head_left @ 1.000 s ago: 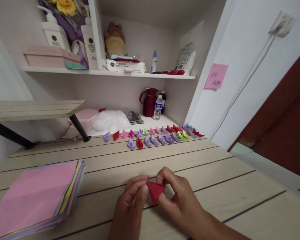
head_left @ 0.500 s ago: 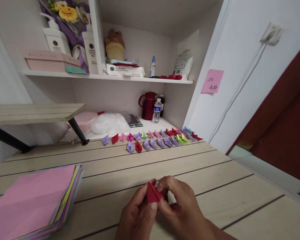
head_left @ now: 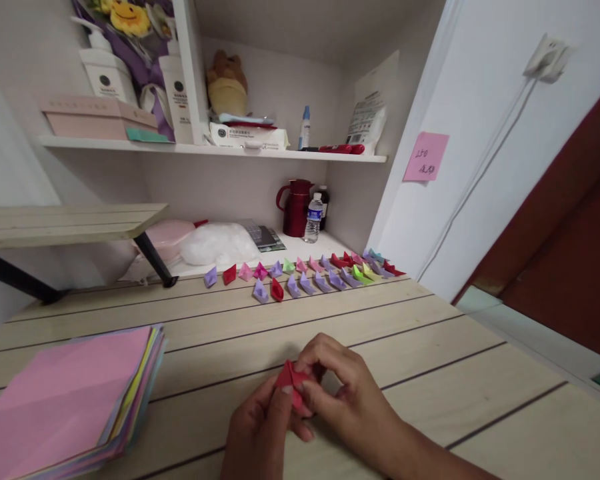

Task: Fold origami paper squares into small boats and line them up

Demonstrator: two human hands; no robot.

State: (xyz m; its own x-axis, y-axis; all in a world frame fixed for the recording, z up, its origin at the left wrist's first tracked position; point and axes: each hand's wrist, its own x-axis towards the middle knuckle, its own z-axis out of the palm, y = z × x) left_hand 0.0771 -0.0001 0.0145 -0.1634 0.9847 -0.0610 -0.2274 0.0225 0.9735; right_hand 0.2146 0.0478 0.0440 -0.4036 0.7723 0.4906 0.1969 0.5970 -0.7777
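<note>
A small piece of folded red paper [head_left: 291, 379] is between my two hands, just above the wooden table. My left hand [head_left: 263, 417] grips its left side, with the thumb lying on the front face. On the other side, my right hand [head_left: 337, 383] pinches the paper's right part between thumb and curled fingers. Some of the paper is covered by the fingers. Beyond the hands, several small folded paper boats [head_left: 323, 283] in purple, red, pink and green stand in two rows along the table's back edge.
To the left lies a stack of coloured paper sheets [head_left: 75, 393], pink on top. A small raised wooden stand [head_left: 70, 223] is behind it. At the back, a red jug [head_left: 296, 208] and a water bottle [head_left: 313, 220] stand in the white shelf unit [head_left: 215, 153].
Both hands have shifted slightly left. The red paper shows a wider, more opened shape, and my right hand has rotated over its upper right side.
</note>
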